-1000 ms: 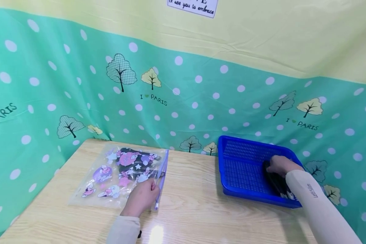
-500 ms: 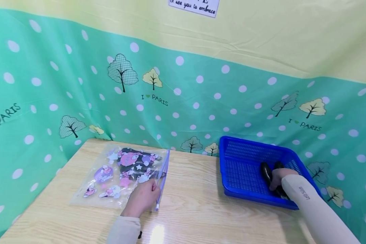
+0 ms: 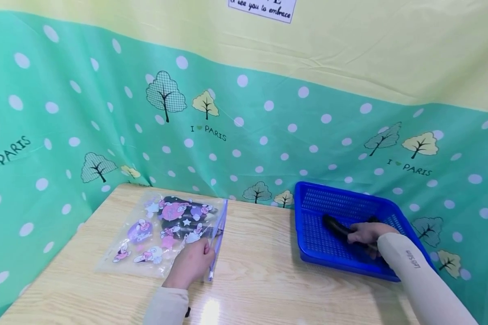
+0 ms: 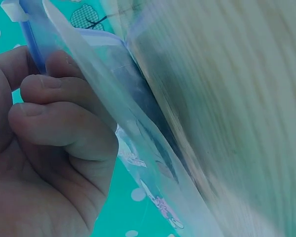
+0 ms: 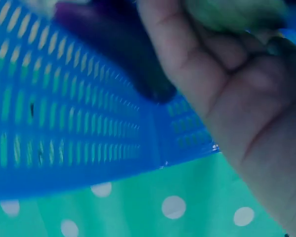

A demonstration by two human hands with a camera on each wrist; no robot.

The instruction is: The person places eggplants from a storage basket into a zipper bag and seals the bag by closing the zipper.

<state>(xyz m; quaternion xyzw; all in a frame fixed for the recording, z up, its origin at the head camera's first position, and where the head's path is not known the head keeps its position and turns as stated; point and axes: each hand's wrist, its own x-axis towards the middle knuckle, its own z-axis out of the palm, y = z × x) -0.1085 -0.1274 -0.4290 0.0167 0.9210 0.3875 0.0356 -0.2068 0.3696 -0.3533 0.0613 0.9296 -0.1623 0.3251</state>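
Observation:
At the table's left lies a clear zip bag (image 3: 140, 257) printed with pink and purple cartoon figures, dark long shapes inside it. My left hand (image 3: 191, 264) pinches the bag's mouth edge; the left wrist view shows the white slider (image 4: 14, 10) above the curled fingers. Inside the blue basket (image 3: 329, 265) my right hand (image 3: 368, 234) grips a dark eggplant (image 3: 333, 225) by its near part, its free end pointing left. A second eggplant (image 5: 118, 47), purple-black, lies along the basket wall in the right wrist view and is mostly behind the hand in the head view.
The wooden table (image 3: 260, 253) spreads between bag and basket. A green and yellow printed curtain (image 3: 268, 135) hangs close behind and at both sides. The basket's raised rim surrounds the right hand.
My right hand has gone from the basket's right side a little left and nearer, and the gripped eggplant has swung leftward. The left hand stays at the bag's edge.

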